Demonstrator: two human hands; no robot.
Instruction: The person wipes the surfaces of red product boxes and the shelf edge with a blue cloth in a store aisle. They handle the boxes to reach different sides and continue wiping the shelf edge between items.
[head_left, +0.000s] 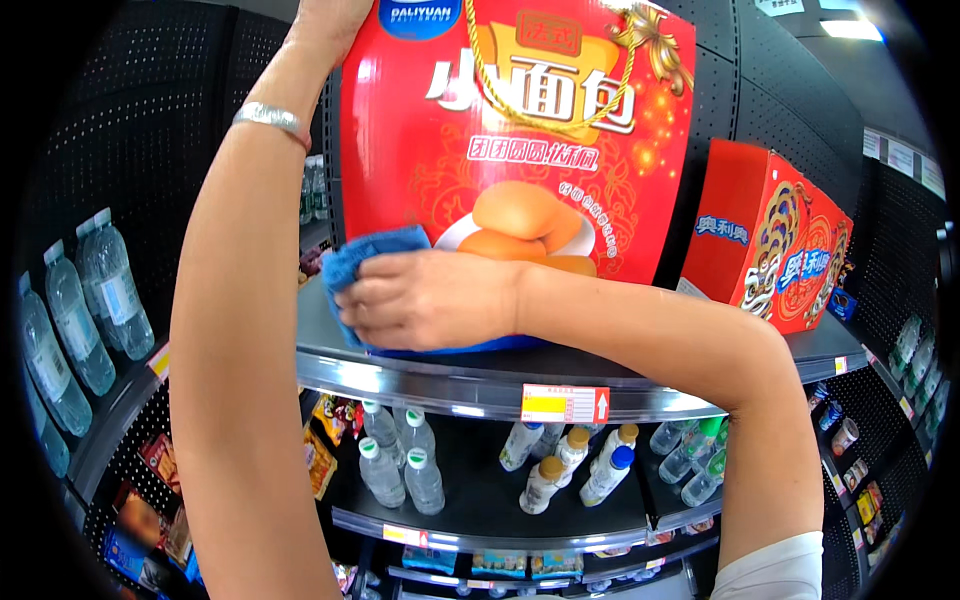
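A large red carton (390, 150) with a yellow rope handle (487, 82) and a picture of bread rolls stands on the upper shelf (810, 349). My left hand (330, 26) is against its upper left edge. The top of the view cuts off those fingers, so their grip cannot be seen. My right hand (435, 300) is closed on a blue cloth (390, 240) at the lower left of the carton's front, just above the shelf's front edge. My right hand and forearm cover part of the carton's bottom.
Right of the carton stands a smaller red gift box (772, 232). A price tag (565, 404) sits on the shelf's front rail. Below are clear water bottles (384, 472) and white bottles with tan or blue caps (541, 486). Large water bottles (120, 285) line the left-hand shelf.
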